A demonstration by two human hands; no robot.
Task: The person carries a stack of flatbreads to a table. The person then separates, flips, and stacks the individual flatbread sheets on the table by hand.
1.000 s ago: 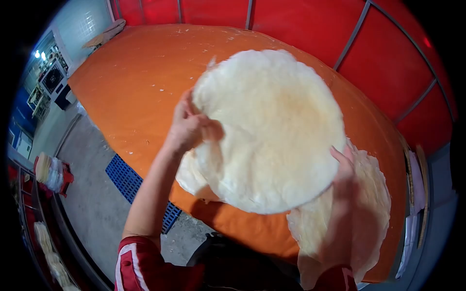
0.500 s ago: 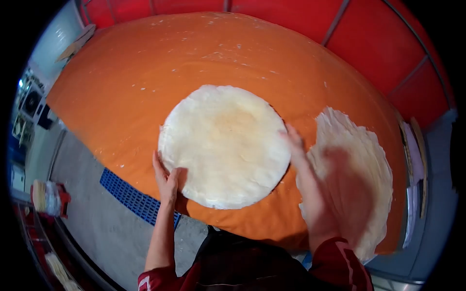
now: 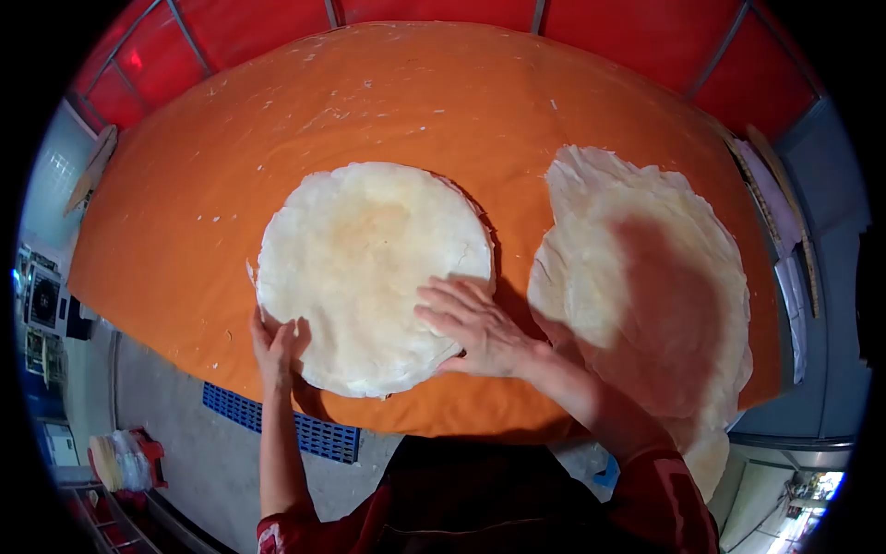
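A round pale sheet stack (image 3: pixel 369 249), browned near its upper middle, lies flat on the orange table surface (image 3: pixel 443 102). My left hand (image 3: pixel 274 346) is at its lower left edge, thumb and fingers apart, touching the rim. Across the lower right part of the round stack, my right hand (image 3: pixel 475 328) rests with its fingers spread on top. A second pile of thin, wrinkled, irregular sheets (image 3: pixel 600 240) lies to the right, partly under the shadow of my right arm, and hangs over the near edge.
Red panels (image 3: pixel 628 37) stand behind the table. Long strips (image 3: pixel 784 203) lean at the right side. A blue plastic grate (image 3: pixel 323 439) is on the floor by the near edge. At the lower left is a red stool (image 3: pixel 152 457) with a wrapped stack.
The round stack went from being held up in both hands to lying flat on the table. My right hand has moved from its right edge onto its top.
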